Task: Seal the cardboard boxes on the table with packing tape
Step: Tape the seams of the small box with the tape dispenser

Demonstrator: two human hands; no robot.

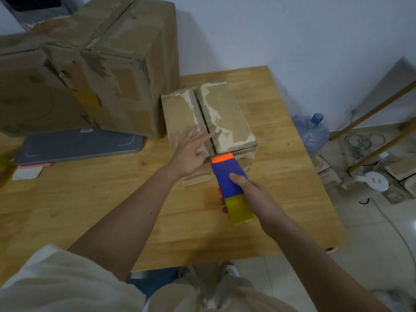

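So the big boxes (108, 64) at the back left of the table (90, 210) looked rough, with torn paper and old tape patches, and I honestly couldn't tell from this angle whether their top seams had fresh tape, so I'd count them as still to check. The small box (209, 122) sat right beside them toward the middle of the table, flaps folded down but with a dark open gap along the centre seam, no new tape across it yet, just pale scars of old peeled tape. All boxes were closed up, so nothing inside any of them was visible. The left hand (191, 154) lay flat on the small box's left flap, fingers straight and spread, pressing it down. The right hand (249, 194) was wrapped around the tape dispenser (229, 183), its orange nose touching the near end of that seam. Looked like the first strip was only just being started, so most of the job was left.
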